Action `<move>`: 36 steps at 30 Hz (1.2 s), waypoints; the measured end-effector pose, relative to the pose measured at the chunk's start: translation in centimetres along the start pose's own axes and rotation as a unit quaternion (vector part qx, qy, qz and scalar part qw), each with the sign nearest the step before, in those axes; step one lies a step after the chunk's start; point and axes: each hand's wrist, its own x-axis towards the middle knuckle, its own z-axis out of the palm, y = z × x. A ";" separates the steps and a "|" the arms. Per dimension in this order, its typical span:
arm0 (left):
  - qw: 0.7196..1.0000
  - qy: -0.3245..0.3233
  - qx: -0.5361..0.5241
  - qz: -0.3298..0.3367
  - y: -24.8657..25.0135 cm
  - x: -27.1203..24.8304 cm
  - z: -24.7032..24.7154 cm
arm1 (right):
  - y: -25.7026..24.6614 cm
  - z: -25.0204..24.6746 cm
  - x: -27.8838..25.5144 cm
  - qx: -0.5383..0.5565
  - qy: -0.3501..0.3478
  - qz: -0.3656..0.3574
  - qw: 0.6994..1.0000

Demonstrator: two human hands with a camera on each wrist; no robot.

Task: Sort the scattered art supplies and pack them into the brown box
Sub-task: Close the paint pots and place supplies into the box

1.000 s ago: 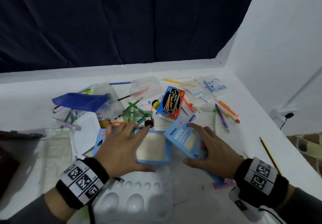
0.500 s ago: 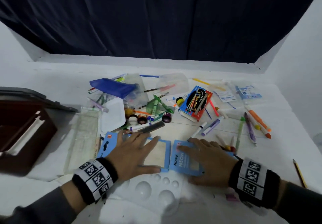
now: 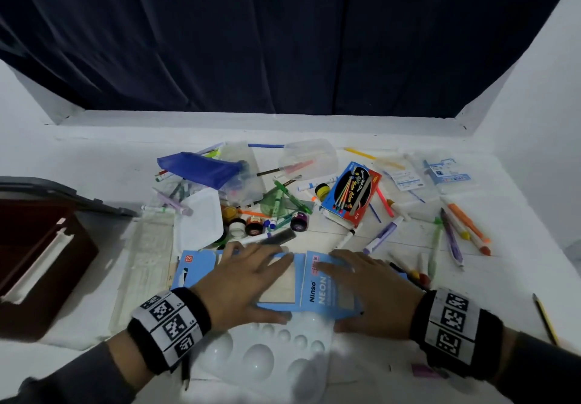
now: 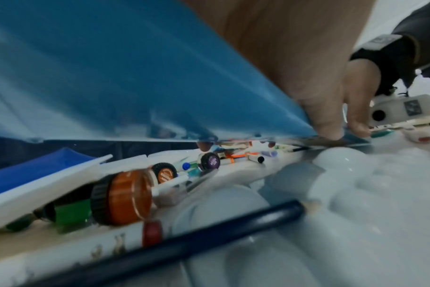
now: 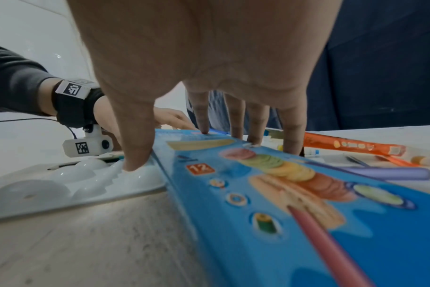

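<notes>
Two light-blue flat boxes lie side by side at the table's near edge. My left hand (image 3: pixel 248 281) rests spread on the windowed left box (image 3: pixel 195 265), its thumb at the near edge. The left wrist view shows that box (image 4: pixel 135 68) tilted up over paint jars (image 4: pixel 125 196). My right hand (image 3: pixel 371 293) lies across the "Ninso NEON" box (image 3: pixel 317 290). Its straight fingers (image 5: pixel 236 120) touch the box top (image 5: pixel 270 194) and its thumb rests on the white palette (image 5: pixel 62 184). The brown box (image 3: pixel 37 262) stands open at the far left.
The white paint palette (image 3: pixel 267 353) lies just in front of my hands. Beyond them are a blue pouch (image 3: pixel 201 167), a white tray (image 3: pixel 201 218), paint jars (image 3: pixel 251 224), a red-blue marker pack (image 3: pixel 352 193), loose markers (image 3: pixel 465 224) and clear packets. A pencil (image 3: pixel 545 318) lies at the right edge.
My right hand has brought the tilted NEON box down flat beside the left box. My view has swung left, so the brown box now shows.
</notes>
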 end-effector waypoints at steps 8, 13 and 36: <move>0.990 0.143 0.005 -0.010 -1.2 0.7 -1.9 | 0.4 -1.2 -0.6 0.010 0.076 0.014 0.997; 0.990 0.141 0.010 -0.007 -1.0 1.0 -2.6 | 0.2 -1.9 -0.8 0.010 0.120 -0.002 0.993; 0.989 0.130 -0.071 0.008 1.0 0.0 -3.6 | -0.5 -2.0 -1.6 0.013 0.159 -0.037 0.986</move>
